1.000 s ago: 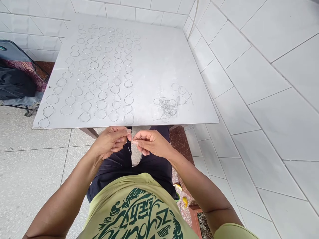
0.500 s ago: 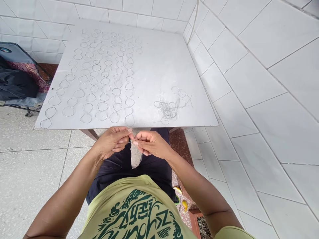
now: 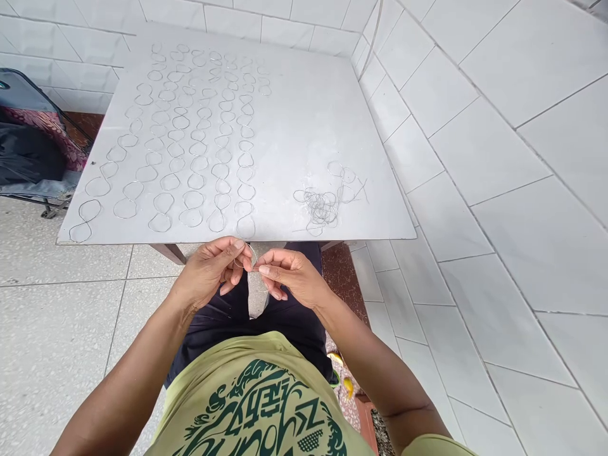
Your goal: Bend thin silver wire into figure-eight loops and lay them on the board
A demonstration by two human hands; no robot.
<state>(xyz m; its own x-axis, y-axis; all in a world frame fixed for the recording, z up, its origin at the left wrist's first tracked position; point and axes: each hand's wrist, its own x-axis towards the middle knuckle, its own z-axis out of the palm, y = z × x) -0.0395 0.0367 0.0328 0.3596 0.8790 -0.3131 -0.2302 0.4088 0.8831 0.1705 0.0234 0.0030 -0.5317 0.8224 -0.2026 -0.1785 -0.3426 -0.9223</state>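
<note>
A thin wire loop (image 3: 254, 251) runs between my hands, just off the near edge of the white table (image 3: 304, 139). My left hand (image 3: 221, 263) pinches the wire's left side between thumb and fingertips. On the other side, my right hand (image 3: 287, 275) is closed in a pinch on the same wire, its fingertips close to the left ones. Rows of wire figure-eights (image 3: 164, 212) cover the table's left half. A loose tangle of wire (image 3: 322, 208) lies nearer the right, close to the front edge.
White tiled walls (image 3: 498, 190) border the table behind and on the right. A folding chair (image 3: 38, 139) with dark cloth stands at the left. Below my hands a grey slab (image 3: 258, 297) sits between my legs. Yellow peel-like pieces (image 3: 348, 386) lie on the floor at right.
My left fingers have shifted slightly left and up, and a curved loop of wire now shows between my hands. My view has moved a little.
</note>
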